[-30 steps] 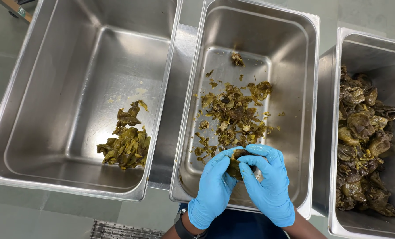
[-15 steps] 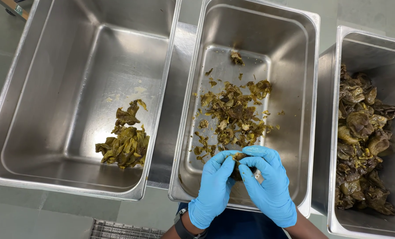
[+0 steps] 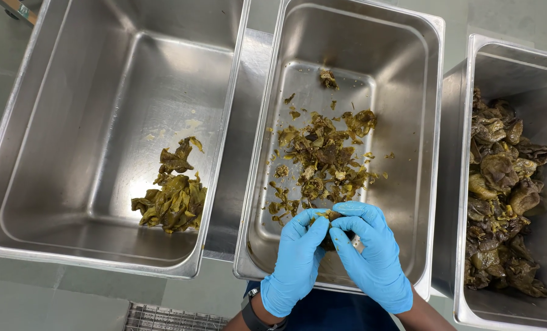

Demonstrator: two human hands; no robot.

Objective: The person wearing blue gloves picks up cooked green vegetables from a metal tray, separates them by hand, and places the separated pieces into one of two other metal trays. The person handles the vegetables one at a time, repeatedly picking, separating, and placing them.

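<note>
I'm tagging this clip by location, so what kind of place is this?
Probably a commercial kitchen or food-prep area. Three deep steel pans sit side by side, the middle pan holding scraps, and the left hand and right hand wear blue disposable gloves.

We have one view, worn on the head, looking almost straight down and close over three steel pans (image 3: 341,37), with the hands (image 3: 335,257) at the lower edge.
</note>
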